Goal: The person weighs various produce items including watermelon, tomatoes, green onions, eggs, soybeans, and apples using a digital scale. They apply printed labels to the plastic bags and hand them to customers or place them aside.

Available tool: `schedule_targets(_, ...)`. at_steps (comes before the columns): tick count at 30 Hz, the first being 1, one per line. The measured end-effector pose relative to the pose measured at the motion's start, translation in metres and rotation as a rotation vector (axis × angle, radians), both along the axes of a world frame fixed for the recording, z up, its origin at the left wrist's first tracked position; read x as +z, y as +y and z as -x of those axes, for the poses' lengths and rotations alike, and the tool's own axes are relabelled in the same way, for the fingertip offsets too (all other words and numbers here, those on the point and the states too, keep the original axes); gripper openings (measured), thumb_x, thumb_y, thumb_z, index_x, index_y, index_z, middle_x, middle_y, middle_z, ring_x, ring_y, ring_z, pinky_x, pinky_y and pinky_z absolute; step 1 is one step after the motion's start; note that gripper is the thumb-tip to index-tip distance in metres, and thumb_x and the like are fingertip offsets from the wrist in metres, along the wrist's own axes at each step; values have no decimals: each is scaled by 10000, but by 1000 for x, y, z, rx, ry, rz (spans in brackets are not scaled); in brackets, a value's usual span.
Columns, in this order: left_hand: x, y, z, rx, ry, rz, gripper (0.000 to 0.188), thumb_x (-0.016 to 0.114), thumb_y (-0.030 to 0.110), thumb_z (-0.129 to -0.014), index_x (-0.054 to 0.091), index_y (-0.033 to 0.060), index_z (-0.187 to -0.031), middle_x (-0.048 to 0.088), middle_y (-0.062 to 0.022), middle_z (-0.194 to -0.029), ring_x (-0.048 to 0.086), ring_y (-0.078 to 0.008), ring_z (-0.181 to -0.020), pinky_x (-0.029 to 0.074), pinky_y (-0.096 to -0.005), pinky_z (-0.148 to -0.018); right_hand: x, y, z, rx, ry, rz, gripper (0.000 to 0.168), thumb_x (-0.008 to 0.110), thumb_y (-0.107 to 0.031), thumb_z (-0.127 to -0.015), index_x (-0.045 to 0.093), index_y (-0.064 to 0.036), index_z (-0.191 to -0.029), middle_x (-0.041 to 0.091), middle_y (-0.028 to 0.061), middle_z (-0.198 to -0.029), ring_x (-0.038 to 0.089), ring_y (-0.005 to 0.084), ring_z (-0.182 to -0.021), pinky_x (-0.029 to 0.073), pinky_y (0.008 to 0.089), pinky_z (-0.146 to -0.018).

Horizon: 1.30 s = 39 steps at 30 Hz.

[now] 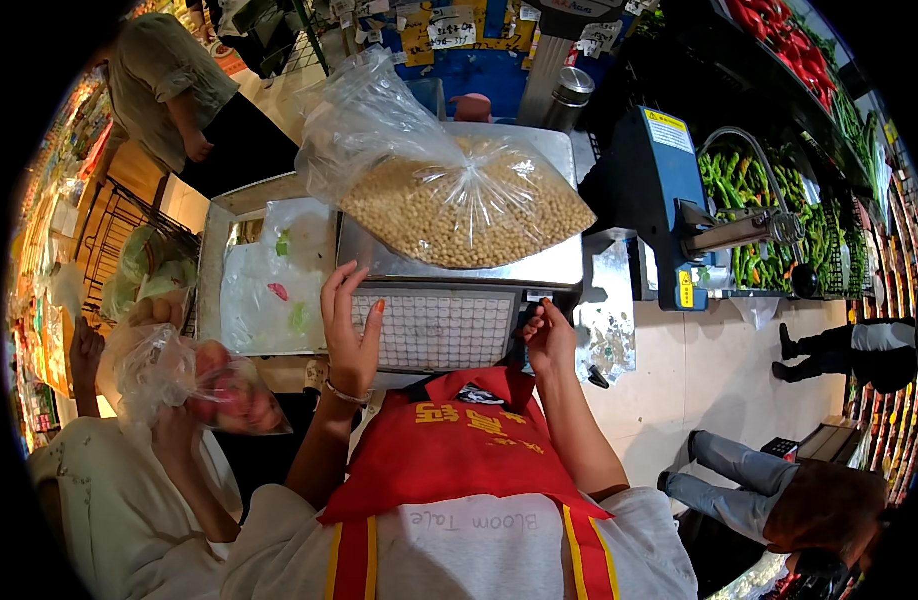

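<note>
A clear plastic bag of soybeans [466, 206], its neck knotted or gathered, lies on the metal pan [556, 259] of a label-printing scale. Below the pan is the scale's key panel [444, 326], a grid of many small keys. My left hand [352, 330] is raised at the panel's left edge, fingers spread, with nothing in it. At the panel's right end, by the label outlet, my right hand [550, 334] has its thumb and fingertips close together; whether something thin is between them I cannot tell.
At left, a person's hand [175, 431] holds a bag of reddish fruit [234, 394]. A shallow tray [211, 300] with plastic film adjoins the scale. On the right stand a blue bag-sealing device [654, 202] and green peppers [759, 255]. Other people stand at upper left and lower right.
</note>
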<state>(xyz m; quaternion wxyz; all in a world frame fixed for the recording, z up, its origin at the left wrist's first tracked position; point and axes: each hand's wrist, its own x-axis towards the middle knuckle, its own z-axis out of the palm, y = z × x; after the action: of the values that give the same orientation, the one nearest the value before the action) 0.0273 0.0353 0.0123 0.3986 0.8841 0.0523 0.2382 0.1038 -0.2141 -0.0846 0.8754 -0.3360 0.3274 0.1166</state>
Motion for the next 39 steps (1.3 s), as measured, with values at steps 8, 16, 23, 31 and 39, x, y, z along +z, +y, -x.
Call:
schedule_targets(8,6,1,0,-5,-3,-13,375,509,-29,-776,458,-8,-1146,390,-154,-1224,379,-300,-1144,285,-350,-974,59,14,17,122,-351,2,93,512,-132,-870,542,-51,-905,491,15,-582,384,62,-440,302,208,-434)
schedule_targets(16,5,-1,-2,24,-29,12,356,517,0,-776,472,8,-1130,405,-140,-1225,383,-284,-1145,279,-344,-980,133,55,24,428,-648,-303,252,392,-156,-926,499,-54,-1131,434,39,-518,318,67,-387,274,201,-395)
schedule_targets(23,3,-1,-18,-13,-200,-37,366,484,33,-786,452,9,-1150,403,-153,-1226,363,-311,-1170,257,-385,-995,133,73,10,432,-591,-254,245,373,-157,-927,506,-53,-1106,369,2,-480,285,68,-381,250,204,-396)
schedule_targets(31,0,-31,-78,-513,79,-405,527,530,78,-778,363,55,-1277,344,-89,-1349,275,-258,-1274,165,-445,-1042,95,69,-20,439,-182,-282,248,434,-175,-906,498,-14,-1084,467,10,-640,352,66,-483,302,198,-476)
schedule_targets(39,-4,-28,-79,-515,71,-514,510,577,161,-775,409,70,-1248,372,-77,-1334,291,-213,-1272,209,-425,-1027,110,26,7,403,-86,-515,366,405,-161,-908,398,60,-1198,529,52,-725,367,53,-502,326,203,-506)
